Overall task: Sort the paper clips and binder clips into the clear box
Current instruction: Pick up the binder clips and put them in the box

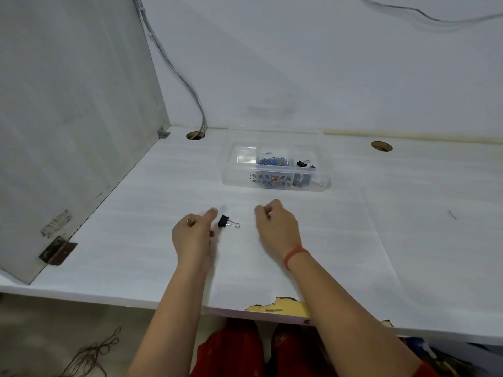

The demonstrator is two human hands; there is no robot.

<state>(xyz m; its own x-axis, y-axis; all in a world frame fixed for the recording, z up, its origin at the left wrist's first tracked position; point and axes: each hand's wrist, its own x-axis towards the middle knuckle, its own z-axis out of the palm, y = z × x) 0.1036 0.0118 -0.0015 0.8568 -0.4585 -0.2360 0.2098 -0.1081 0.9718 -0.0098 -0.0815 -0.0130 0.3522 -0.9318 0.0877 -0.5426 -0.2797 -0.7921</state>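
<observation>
A black binder clip point(225, 221) with silver handles lies on the white desk between my hands. My left hand point(193, 234) is just left of it, thumb stretched toward the clip, fingers curled, not touching it. My right hand point(275, 225) hovers to the right of the clip with its fingers curled; whether it holds something is hidden. The clear box point(239, 170) stands farther back, open. Blue paper clips point(273, 161) fill its middle compartment and black binder clips point(303, 163) its right one.
A grey partition point(68, 118) walls the desk's left side, with a metal hinge point(57, 251) at its foot. Two cable holes point(195, 136) point(381, 146) sit near the back wall. The desk's front edge is chipped point(283, 306).
</observation>
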